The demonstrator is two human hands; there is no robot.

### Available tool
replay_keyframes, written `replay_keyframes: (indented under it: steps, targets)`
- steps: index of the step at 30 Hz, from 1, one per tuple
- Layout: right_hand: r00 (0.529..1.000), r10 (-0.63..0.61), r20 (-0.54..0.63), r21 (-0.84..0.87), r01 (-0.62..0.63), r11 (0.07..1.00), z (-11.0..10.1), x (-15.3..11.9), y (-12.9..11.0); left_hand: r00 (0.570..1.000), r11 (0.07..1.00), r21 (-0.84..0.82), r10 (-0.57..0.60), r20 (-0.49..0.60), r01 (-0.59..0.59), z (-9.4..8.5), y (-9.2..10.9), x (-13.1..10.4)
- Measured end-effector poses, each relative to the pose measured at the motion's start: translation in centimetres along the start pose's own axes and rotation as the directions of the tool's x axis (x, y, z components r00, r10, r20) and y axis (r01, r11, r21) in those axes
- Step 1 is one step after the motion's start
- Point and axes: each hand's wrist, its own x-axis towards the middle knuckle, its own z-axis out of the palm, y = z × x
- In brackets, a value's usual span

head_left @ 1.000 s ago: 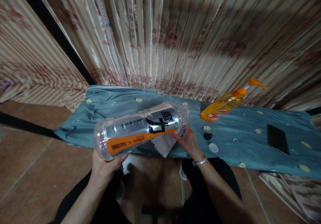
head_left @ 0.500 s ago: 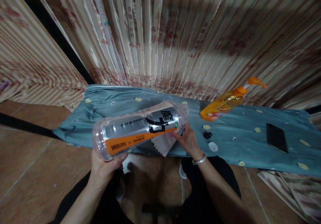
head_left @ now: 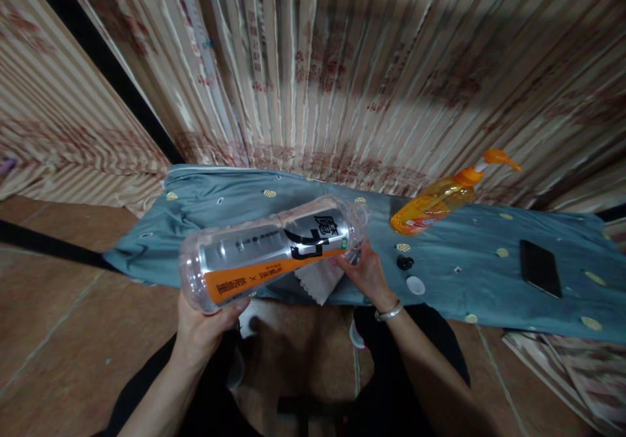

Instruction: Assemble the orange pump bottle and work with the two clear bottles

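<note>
A large clear plastic bottle with a silver and orange label lies sideways in the air between my hands, its neck to the right and uncapped as far as I can see. My left hand grips its base from below. At the neck, my right hand is closed, with a bracelet on that wrist. Below the bottle, beside my right fingers, hangs a pale cloth with a scalloped edge; whether those fingers also hold it I cannot tell.
Upright on the blue-green covered table stands an orange pump bottle of yellow liquid. A small black object, a white round cap and a black phone lie to the right. Striped curtains hang behind.
</note>
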Motion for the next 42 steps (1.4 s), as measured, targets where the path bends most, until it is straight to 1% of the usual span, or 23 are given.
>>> replay_keyframes:
  steps: [2, 5, 7, 13, 17, 19, 21, 25, 27, 28, 30, 35, 37, 39, 40, 41, 42]
  targets:
    - [1.000, -0.017, -0.003, -0.004, 0.017, 1.000, 0.0, 0.0, 0.1, 1.000, 1.000, -0.027, 0.011, 0.006, -0.011, -0.4, -0.4, 0.4]
    - [1.000, -0.031, -0.001, -0.012, 0.031, 0.999, 0.1, 0.0, 0.3, 0.998, 1.000, 0.000, 0.023, 0.067, -0.023, -1.1, -1.1, 1.1]
    - [1.000, -0.028, 0.001, -0.018, 0.028, 0.999, 0.1, 0.0, 0.3, 0.997, 0.999, -0.007, 0.032, 0.068, -0.032, -1.3, -1.3, 1.3]
    - [1.000, 0.004, 0.008, -0.013, -0.004, 1.000, 0.0, 0.0, 0.2, 0.998, 0.998, -0.033, 0.051, 0.034, -0.050, -1.0, -1.3, 0.9]
    - [1.000, 0.002, 0.010, -0.027, -0.002, 1.000, -0.1, 0.0, 0.3, 0.997, 0.998, -0.029, 0.053, 0.063, -0.052, -0.7, -1.0, 0.5]
    - [1.000, 0.002, 0.007, -0.038, -0.001, 0.999, -0.1, 0.0, 0.3, 0.999, 0.999, -0.034, 0.034, 0.019, -0.034, -0.5, -0.8, 0.3]
    - [1.000, 0.002, 0.003, -0.032, -0.002, 0.999, -0.1, 0.0, 0.2, 1.000, 0.999, -0.037, 0.027, 0.010, -0.026, -0.4, -0.6, 0.1]
    - [1.000, -0.004, 0.010, 0.000, 0.004, 1.000, -0.1, 0.0, 0.1, 0.999, 1.000, 0.001, 0.027, 0.032, -0.027, -0.8, -0.9, 0.5]
    - [1.000, -0.011, 0.013, 0.000, 0.011, 1.000, -0.1, 0.0, 0.1, 0.996, 0.999, 0.014, 0.039, 0.081, -0.041, -1.1, -1.1, 0.7]
    - [1.000, -0.013, 0.013, -0.005, 0.013, 1.000, -0.1, 0.0, 0.2, 0.996, 0.999, 0.019, 0.039, 0.082, -0.041, -1.1, -1.1, 0.7]
    - [1.000, -0.019, 0.012, -0.020, 0.019, 1.000, -0.1, 0.0, 0.3, 0.999, 0.999, 0.009, 0.033, 0.037, -0.033, -1.0, -0.9, 0.6]
    - [0.999, -0.033, 0.014, -0.027, 0.033, 0.999, -0.1, 0.0, 0.6, 1.000, 1.000, 0.028, 0.007, 0.023, -0.007, -0.5, -0.4, 0.0]
    - [0.999, -0.032, 0.013, -0.035, 0.032, 0.999, -0.1, 0.0, 0.6, 1.000, 0.999, 0.036, 0.007, 0.027, -0.008, -0.9, -0.8, 0.2]
    - [1.000, -0.024, 0.014, -0.039, 0.025, 0.999, -0.1, 0.0, 0.5, 0.998, 0.999, 0.033, 0.009, 0.057, -0.011, -1.5, -1.4, 0.7]
    - [1.000, -0.019, 0.015, -0.037, 0.020, 0.999, -0.1, 0.0, 0.5, 0.998, 0.999, 0.033, 0.020, 0.053, -0.022, -1.8, -1.7, 0.9]
    - [1.000, -0.014, 0.015, -0.033, 0.014, 0.999, -0.1, 0.0, 0.5, 0.997, 0.999, 0.034, 0.024, 0.069, -0.026, -2.1, -2.0, 1.2]
    - [1.000, -0.009, 0.012, -0.028, 0.010, 1.000, -0.1, 0.1, 0.5, 0.993, 0.999, 0.038, 0.020, 0.115, -0.025, -2.4, -2.2, 1.4]
